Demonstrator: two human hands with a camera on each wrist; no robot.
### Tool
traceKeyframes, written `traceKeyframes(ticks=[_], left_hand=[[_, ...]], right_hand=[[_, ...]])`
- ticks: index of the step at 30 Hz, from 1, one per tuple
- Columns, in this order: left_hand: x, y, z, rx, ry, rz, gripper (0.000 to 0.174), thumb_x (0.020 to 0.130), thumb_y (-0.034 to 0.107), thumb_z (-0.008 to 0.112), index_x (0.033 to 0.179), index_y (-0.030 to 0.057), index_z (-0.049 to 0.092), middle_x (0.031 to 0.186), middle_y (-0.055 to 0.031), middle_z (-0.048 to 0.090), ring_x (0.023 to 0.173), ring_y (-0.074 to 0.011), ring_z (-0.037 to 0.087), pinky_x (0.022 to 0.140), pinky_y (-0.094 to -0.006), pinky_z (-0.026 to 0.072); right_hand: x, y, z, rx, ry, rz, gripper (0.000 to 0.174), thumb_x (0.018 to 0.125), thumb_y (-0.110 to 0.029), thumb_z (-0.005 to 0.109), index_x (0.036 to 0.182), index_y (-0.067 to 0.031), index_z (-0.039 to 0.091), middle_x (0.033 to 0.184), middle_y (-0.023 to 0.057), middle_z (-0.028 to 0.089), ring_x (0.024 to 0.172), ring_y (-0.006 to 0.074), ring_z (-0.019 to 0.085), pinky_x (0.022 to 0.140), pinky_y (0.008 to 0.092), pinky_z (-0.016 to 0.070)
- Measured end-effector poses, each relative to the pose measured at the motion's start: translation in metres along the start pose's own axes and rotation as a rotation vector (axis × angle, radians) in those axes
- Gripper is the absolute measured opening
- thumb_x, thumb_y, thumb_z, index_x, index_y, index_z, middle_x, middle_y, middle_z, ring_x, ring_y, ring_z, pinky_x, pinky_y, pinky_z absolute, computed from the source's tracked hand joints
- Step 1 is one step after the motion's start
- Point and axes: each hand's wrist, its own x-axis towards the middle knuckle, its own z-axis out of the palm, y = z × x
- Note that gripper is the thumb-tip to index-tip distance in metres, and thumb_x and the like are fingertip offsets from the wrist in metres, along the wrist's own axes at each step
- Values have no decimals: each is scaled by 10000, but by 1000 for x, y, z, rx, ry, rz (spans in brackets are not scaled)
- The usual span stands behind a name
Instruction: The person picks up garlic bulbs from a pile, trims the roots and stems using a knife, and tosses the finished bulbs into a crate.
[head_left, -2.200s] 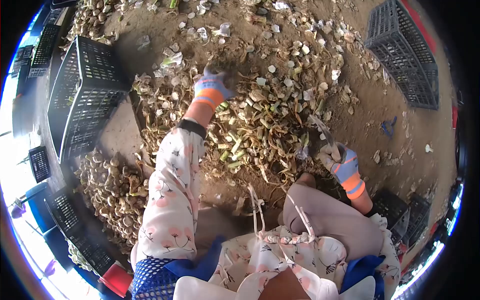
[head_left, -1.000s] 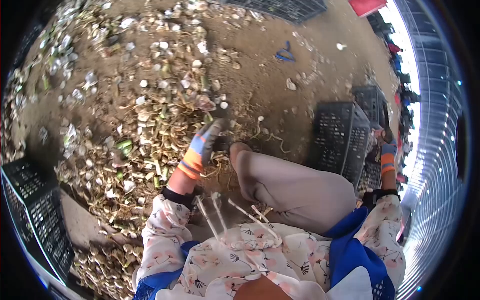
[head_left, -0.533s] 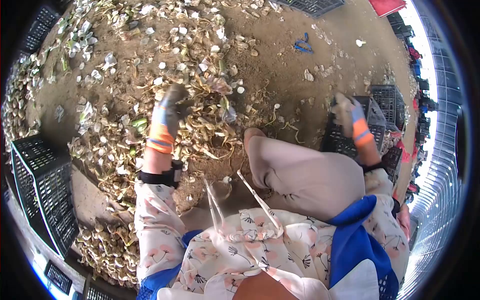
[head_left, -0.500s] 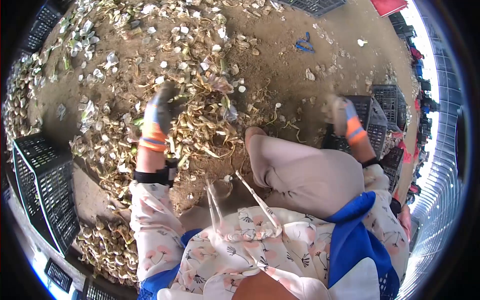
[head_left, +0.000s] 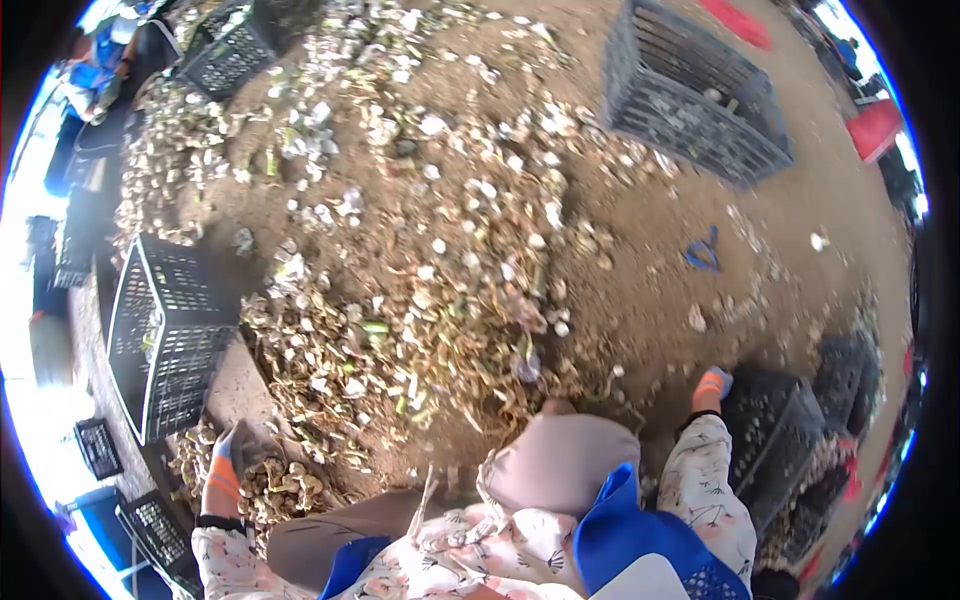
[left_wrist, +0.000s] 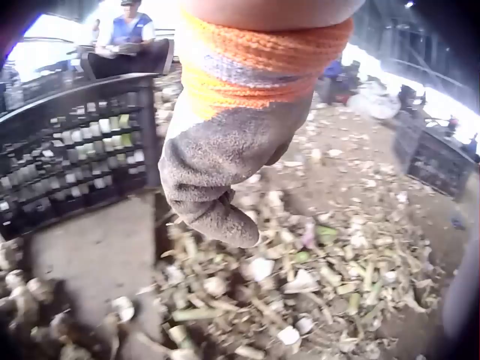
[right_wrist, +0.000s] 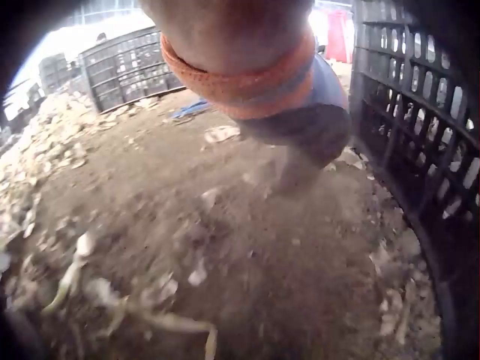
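My left hand [head_left: 225, 448], in a grey glove with an orange cuff, hovers by a pile of garlic bulbs [head_left: 275, 487] at the lower left. In the left wrist view the left hand [left_wrist: 217, 187] has its fingers curled under, and nothing shows in them. My right hand [head_left: 714, 380], in a blue and orange glove, is low beside a black crate [head_left: 785, 430]. The right wrist view shows the right hand [right_wrist: 300, 142] blurred above bare dirt, close to the crate's wall [right_wrist: 420, 135]. Its grip is unclear.
A heap of cut stalks and husks [head_left: 430, 340] lies ahead of my knee. A black crate [head_left: 165, 335] stands left of it, another crate [head_left: 690, 100] at the far right. A blue tool [head_left: 703, 250] lies on the dirt. A person [left_wrist: 131, 30] sits beyond the left crate.
My left hand has left the husk heap and swung down-left to the garlic pile. My right hand has dropped from the crate's rim to the ground beside it. The view has turned left.
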Motion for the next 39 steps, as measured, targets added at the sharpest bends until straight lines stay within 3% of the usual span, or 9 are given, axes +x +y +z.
traceKeyframes(ticks=[6,8,10,12,16,21,23,28,39], left_hand=[[-41,-39,-53,-43,267,-132,343,805,496,579,917,173,553,785,-48,592,659,-270,616,557,-440,478],[-50,-31,-30,-123,202,-204,338,815,399,610,1039,155,543,875,-69,594,685,-274,615,566,-447,489],[-52,-20,3,-154,171,-194,363,817,365,620,1087,136,538,921,-78,591,694,-269,616,569,-437,496],[-43,-7,34,110,147,-169,363,842,380,582,1069,97,577,870,-84,620,776,-302,632,619,-402,498],[-37,0,59,26,4,-101,291,870,271,570,1089,80,564,962,-110,626,776,-299,636,636,-406,524],[-61,3,74,95,-20,-94,433,864,306,573,1214,67,483,994,-66,601,726,-233,629,574,-366,530],[-69,-8,72,108,49,-85,428,865,295,572,1213,63,484,1017,-67,597,746,-244,633,598,-378,542],[-90,-24,55,17,32,-136,447,867,290,568,1231,55,456,1028,-88,589,768,-269,639,605,-385,545],[-89,-20,72,45,83,-200,392,860,276,581,1173,58,493,886,-96,604,706,-242,636,579,-378,539]], right_hand=[[-5,-104,106,208,-50,-64,201,790,-146,535,947,-109,655,910,55,661,801,210,611,663,346,458],[-86,-202,84,203,-279,-278,228,761,-128,528,948,-87,651,898,84,658,809,255,615,710,366,467],[-128,-232,106,-147,-180,-1062,247,714,-115,540,934,-98,651,843,137,642,798,330,609,714,435,473],[-229,-288,67,-98,-615,-914,269,717,-96,517,968,-78,615,930,154,605,901,338,562,791,410,442],[-322,-280,65,-109,-836,-1547,498,638,-56,554,1132,-113,551,1015,156,557,965,336,529,831,427,433],[-294,-356,83,189,-747,-1109,303,765,-131,529,1058,-69,569,1018,169,589,968,352,537,840,421,433],[-270,-395,136,-136,-335,-1136,253,787,-160,498,992,-54,602,998,161,617,942,332,572,805,404,452],[-280,-438,183,-361,-445,-978,271,763,-237,516,959,-98,642,1032,165,618,1010,291,584,819,402,458],[-306,-395,155,-320,-662,-1882,491,694,-141,585,1181,-120,523,1154,104,525,1101,295,478,918,360,411]])
